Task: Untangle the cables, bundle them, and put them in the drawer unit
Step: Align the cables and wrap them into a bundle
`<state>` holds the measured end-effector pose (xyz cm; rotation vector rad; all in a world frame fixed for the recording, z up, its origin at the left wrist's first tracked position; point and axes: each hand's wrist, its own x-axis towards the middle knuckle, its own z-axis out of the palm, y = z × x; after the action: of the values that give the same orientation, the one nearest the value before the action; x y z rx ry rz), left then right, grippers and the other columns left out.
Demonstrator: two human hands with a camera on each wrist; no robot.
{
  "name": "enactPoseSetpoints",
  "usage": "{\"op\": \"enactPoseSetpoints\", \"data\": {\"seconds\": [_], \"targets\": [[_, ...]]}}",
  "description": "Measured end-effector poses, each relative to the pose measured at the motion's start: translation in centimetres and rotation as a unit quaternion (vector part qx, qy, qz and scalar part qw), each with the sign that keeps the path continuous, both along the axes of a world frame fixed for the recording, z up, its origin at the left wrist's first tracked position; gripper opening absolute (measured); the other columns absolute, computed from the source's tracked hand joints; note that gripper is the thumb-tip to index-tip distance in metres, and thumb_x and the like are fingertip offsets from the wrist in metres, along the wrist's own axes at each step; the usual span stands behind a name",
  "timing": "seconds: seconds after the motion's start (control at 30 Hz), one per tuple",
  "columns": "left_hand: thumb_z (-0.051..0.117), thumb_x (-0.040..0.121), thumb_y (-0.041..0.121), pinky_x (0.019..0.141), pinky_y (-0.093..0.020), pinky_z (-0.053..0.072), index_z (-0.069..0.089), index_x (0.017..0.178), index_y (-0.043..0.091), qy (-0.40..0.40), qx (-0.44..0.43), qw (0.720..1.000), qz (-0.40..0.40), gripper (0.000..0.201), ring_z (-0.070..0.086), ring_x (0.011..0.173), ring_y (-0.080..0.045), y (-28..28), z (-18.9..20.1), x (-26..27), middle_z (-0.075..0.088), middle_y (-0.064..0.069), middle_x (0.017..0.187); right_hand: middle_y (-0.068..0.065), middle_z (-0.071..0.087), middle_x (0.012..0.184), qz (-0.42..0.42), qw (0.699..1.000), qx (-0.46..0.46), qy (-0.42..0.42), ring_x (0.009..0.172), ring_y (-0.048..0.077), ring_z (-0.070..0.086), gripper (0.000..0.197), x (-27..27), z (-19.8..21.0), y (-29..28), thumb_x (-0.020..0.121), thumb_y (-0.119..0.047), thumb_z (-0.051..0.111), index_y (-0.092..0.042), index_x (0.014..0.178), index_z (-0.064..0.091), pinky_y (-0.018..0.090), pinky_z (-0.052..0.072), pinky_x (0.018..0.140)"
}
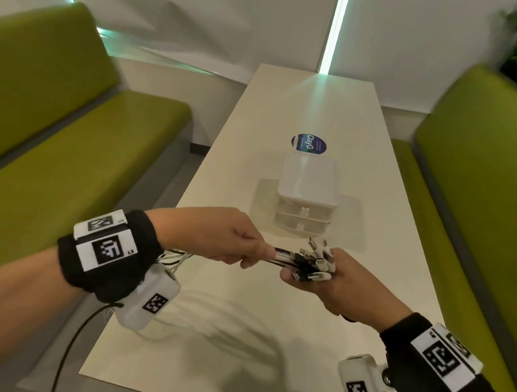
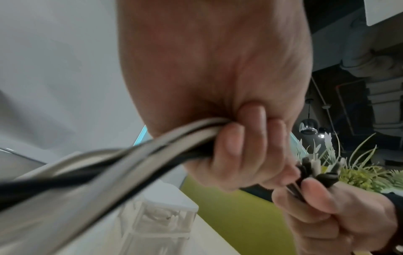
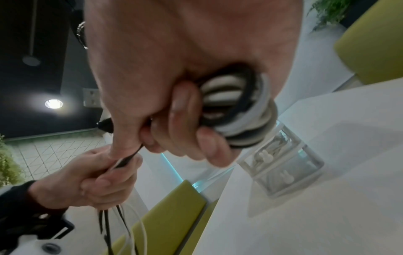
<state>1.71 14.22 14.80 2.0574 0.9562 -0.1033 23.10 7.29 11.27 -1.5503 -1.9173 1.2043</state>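
both hands hold the bunch of black and white usb cables [image 1: 288,261] above the long white table [image 1: 233,339]. left hand [image 1: 229,238] is fisted round the strands; right hand [image 1: 337,287] clamps the plug ends, w/ turns looped round its fingers [image 3: 185,110]. looks like the bundling step, untangling approx done. next: prob. keep winding the slack evenly, then free a hand for the small clear plastic drawer unit [image 1: 307,195], drawers closed. only r. wrist view shows the coil [image 3: 240,110]; head view hides it. l. wrist view shows slack running off toward the lens.
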Motion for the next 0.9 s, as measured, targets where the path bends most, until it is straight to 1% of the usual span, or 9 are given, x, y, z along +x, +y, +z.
{"op": "enactPoseSetpoints", "data": {"seconds": [0.1,0.2,0.3,0.4,0.53,0.63,0.73,0.8,0.9], "targets": [[0.051,0.095,0.046,0.046,-0.011,0.028,0.055,0.065,0.013,-0.017,0.071,0.997,0.009,0.045,0.031,0.044,-0.006,0.1,0.3,0.1,0.038,0.010,0.047,-0.002,0.054,0.044,-0.003,1.000,0.008,-0.013,0.044,0.016,0.048,0.033,-0.5,-0.4,0.7,0.084,-0.046,0.067,-0.034,0.054,0.058,0.029,0.040,0.054],[0.050,0.096,0.044,0.047,-0.012,0.029,0.055,0.064,0.017,-0.035,0.113,0.993,0.002,0.042,0.034,0.044,-0.005,0.0,0.4,-0.6,0.041,0.012,0.045,0.001,0.060,0.061,0.010,0.999,0.034,-0.013,0.056,0.011,0.055,0.028,-1.6,-0.7,1.2,0.085,-0.041,0.068,-0.021,0.067,0.061,0.026,0.041,0.058],[0.046,0.097,0.043,0.050,-0.014,0.031,0.055,0.066,0.018,-0.041,0.151,0.988,-0.006,0.041,0.037,0.047,-0.004,-0.2,0.4,-1.5,0.044,0.016,0.047,0.007,0.069,0.067,0.016,0.999,0.007,0.038,0.056,0.022,0.063,0.032,-2.8,-1.2,1.0,0.092,-0.035,0.061,-0.004,0.088,0.067,0.034,0.050,0.058],[0.047,0.097,0.041,0.051,-0.014,0.032,0.056,0.066,0.016,-0.070,0.165,0.984,0.007,0.041,0.040,0.049,-0.005,0.0,0.0,-2.1,0.044,0.014,0.048,0.009,0.042,0.048,-0.044,0.997,-0.004,0.067,0.038,0.019,0.031,0.033,-3.7,-1.5,0.7,0.094,-0.031,0.059,0.000,0.081,0.059,0.026,0.029,0.040],[0.049,0.093,0.048,0.048,-0.012,0.030,0.059,0.067,0.015,-0.109,0.122,0.986,0.042,0.043,0.036,0.046,-0.005,-0.2,-1.0,-2.5,0.040,0.010,0.049,0.007,0.030,0.053,-0.144,0.983,0.014,0.116,0.042,0.018,0.023,0.023,-3.5,-1.2,0.7,0.090,-0.022,0.064,-0.031,0.069,0.065,0.024,0.023,0.041],[0.050,0.089,0.057,0.044,-0.019,0.030,0.051,0.062,0.014,-0.109,0.039,0.989,0.096,0.051,0.032,0.044,-0.013,-0.8,-2.4,-2.5,0.037,0.008,0.048,0.008,0.028,0.055,-0.195,0.968,-0.004,0.161,0.043,0.016,0.020,0.029,-2.5,-1.1,0.9,0.086,-0.007,0.061,-0.025,0.065,0.063,0.025,0.022,0.042],[0.043,0.086,0.063,0.048,-0.018,0.029,0.048,0.061,0.018,-0.124,0.065,0.984,0.106,0.052,0.033,0.049,-0.009,-1.5,-3.6,-2.1,0.040,0.005,0.055,0.007,0.027,0.056,-0.232,0.957,-0.012,0.174,0.043,0.016,0.019,0.038,-2.4,-1.6,0.7,0.085,-0.003,0.058,-0.022,0.053,0.050,0.024,0.022,0.041],[0.039,0.092,0.059,0.051,-0.015,0.029,0.054,0.065,0.018,-0.178,0.055,0.973,0.137,0.051,0.033,0.052,-0.007,-1.9,-4.0,-2.0,0.040,0.010,0.057,0.006,0.025,0.056,-0.244,0.945,-0.038,0.213,0.043,0.016,0.017,0.032,-2.4,-2.1,0.4,0.085,-0.002,0.057,-0.014,0.061,0.042,0.025,0.019,0.041],[0.038,0.099,0.049,0.050,-0.014,0.027,0.058,0.069,0.015,-0.226,0.045,0.957,0.178,0.050,0.032,0.051,-0.006,-2.2,-4.3,-1.7,0.040,0.011,0.057,0.002,0.021,0.057,-0.238,0.921,-0.077,0.298,0.044,0.015,0.014,0.027,-2.8,-2.5,0.0,0.089,-0.005,0.057,-0.015,0.073,0.039,0.026,0.017,0.041]]}}
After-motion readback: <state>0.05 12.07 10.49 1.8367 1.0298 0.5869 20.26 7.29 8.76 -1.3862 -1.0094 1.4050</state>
